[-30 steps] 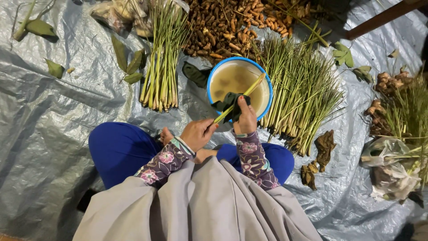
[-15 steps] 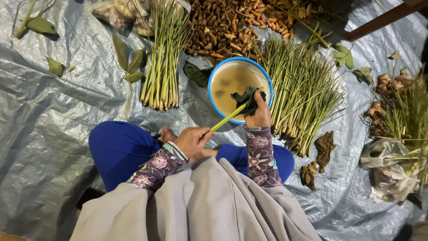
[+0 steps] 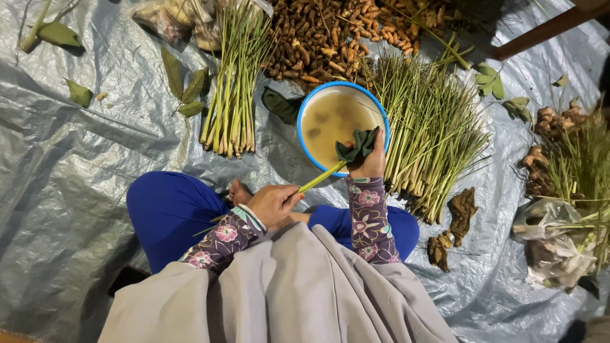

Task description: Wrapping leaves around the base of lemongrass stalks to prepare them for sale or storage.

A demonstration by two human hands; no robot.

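Person is sitting cross-legged on a grey plastic sheet [image 3: 76, 190], seen from above; grey garment is filling the near edge and hiding the torso and lap.

Left hand [image 3: 274, 204] is closing around the near end of a single green stalk [image 3: 321, 177], fingers curled over it; the stalk's near end is hidden inside the fist. The stalk is running up and right toward the right hand [image 3: 367, 162], which is clamping a dark green cloth [image 3: 357, 146] around the stalk's far part, so that part is not visible. The hands are apart, joined only by the stalk. The right hand is hovering at the near rim of a blue-rimmed basin [image 3: 304, 118] holding murky brownish water; dark shapes in the water are too blurred to identify. The stalk is lying just near of the basin, over the person's knees.

Left of the basin, a bundle of green stalks [image 3: 230, 95] is lying on the sheet, its far tips cut off by the frame. Right of the basin, a larger fan of stalks [image 3: 432, 133] is spreading out. Far of the basin, a heap of brown roots [image 3: 318, 38] is running out of frame. Loose leaves [image 3: 184, 89] are lying at left. A plastic bag [image 3: 553, 235] at right is holding contents that are hard to make out.
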